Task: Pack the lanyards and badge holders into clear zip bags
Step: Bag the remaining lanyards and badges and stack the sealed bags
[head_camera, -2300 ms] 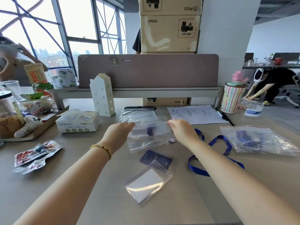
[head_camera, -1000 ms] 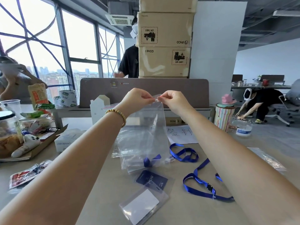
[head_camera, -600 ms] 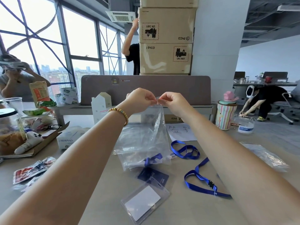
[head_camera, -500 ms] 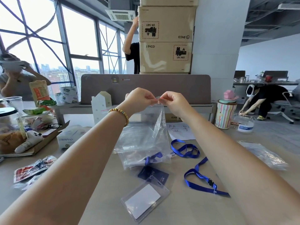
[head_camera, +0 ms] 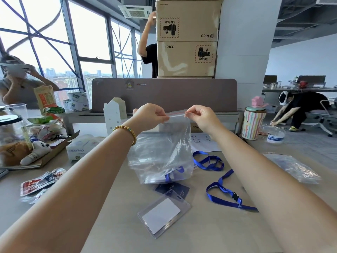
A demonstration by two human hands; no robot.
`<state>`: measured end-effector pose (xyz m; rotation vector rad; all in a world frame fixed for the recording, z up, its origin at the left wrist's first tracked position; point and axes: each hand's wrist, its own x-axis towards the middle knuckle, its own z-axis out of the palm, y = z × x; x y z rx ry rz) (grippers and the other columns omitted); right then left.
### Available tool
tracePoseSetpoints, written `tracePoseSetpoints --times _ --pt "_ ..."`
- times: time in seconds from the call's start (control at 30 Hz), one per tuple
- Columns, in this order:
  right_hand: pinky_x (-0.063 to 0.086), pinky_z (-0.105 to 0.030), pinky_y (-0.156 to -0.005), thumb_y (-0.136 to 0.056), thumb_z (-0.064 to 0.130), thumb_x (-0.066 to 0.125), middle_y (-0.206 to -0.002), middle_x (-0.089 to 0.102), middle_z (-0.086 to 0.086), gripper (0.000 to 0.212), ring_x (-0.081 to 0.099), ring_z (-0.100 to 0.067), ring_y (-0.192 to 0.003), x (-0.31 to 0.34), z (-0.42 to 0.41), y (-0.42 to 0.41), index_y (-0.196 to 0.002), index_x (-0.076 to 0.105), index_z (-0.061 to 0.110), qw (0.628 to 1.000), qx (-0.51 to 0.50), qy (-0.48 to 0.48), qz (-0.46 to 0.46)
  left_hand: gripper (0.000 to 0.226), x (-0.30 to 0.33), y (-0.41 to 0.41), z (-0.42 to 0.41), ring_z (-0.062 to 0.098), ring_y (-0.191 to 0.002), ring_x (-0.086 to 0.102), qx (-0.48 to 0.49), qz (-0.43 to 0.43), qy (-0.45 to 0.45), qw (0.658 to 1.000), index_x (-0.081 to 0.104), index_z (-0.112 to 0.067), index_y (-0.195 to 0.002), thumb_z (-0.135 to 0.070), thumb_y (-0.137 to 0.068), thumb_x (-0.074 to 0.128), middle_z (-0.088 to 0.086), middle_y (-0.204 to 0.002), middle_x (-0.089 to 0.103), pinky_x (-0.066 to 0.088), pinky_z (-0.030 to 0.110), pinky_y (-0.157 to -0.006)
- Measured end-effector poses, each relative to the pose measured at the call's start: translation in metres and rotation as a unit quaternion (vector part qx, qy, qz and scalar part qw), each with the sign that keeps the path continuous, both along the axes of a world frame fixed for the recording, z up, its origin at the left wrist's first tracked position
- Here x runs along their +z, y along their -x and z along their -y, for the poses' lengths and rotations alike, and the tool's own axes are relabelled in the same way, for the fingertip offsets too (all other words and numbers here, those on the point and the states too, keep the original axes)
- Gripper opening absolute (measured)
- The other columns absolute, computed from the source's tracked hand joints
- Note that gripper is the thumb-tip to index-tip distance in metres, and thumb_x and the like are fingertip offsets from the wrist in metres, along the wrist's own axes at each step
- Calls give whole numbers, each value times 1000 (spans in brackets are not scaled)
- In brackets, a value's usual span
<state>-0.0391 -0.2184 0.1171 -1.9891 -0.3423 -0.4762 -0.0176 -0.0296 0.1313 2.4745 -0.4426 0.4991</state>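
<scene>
Above the tabletop (head_camera: 113,225), the zip bag (head_camera: 162,152) is now being pinched farther apart along its seal by the left hand (head_camera: 150,115) and right hand (head_camera: 200,116), so sealing seems nearly finished.

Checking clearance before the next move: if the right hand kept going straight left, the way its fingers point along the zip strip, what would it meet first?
Probably the left hand, pinching the same zip bag top opposite the right hand; only the strip lies between.

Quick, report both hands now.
Left hand: pinching the zip bag at its top edge.
Right hand: pinching the same edge.
</scene>
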Motion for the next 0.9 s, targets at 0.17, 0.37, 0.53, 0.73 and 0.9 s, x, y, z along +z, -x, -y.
tracePoseSetpoints --times 0.17,0.37,0.53,0.73,0.9 --pt "38 -20 -65 -93 18 56 -68 55 9 15 45 -10 -68 -10 -1 7 -89 65 7 1000 -15 11 -10 23 -6 15 -2 10 -61 49 -34 -41 13 998 65 -29 -60 -39 -80 67 1 -79 72 42 38 -83" --pt "37 -22 -65 -92 22 57 -65 50 8 16 41 -7 -61 -14 10 26 -78 63 17 999 -35 -11 -11 25 -15 31 -20 23 -78 61 15 -14 25 999 65 -22 -66 -42 -80 65 6 -79 72 43 46 -96" --pt "39 -24 -66 -92 20 57 -71 56 2 13 44 -12 -68 -25 11 48 -81 62 14 998 -48 -32 -13 28 -23 53 -19 14 -64 49 11 -30 21 999 63 -27 -59 -47 -79 66 -3 -67 65 41 39 -85" --pt "38 -21 -65 -93 19 57 -72 56 3 21 44 -9 -65 -39 13 73 -72 59 22 997 -47 -52 -18 22 -36 83 -36 18 -77 54 -13 -76 121 990 67 -21 -65 -35 -81 68 16 -88 71 45 31 -78" --pt "39 -23 -70 -92 20 57 -69 54 8 22 46 -8 -65 -55 16 89 -71 58 25 995 -63 -77 -22 22 -54 107 -42 17 -79 53 -25 -100 185 977 66 -18 -66 -33 -82 68 -3 -70 64 40 21 -68"
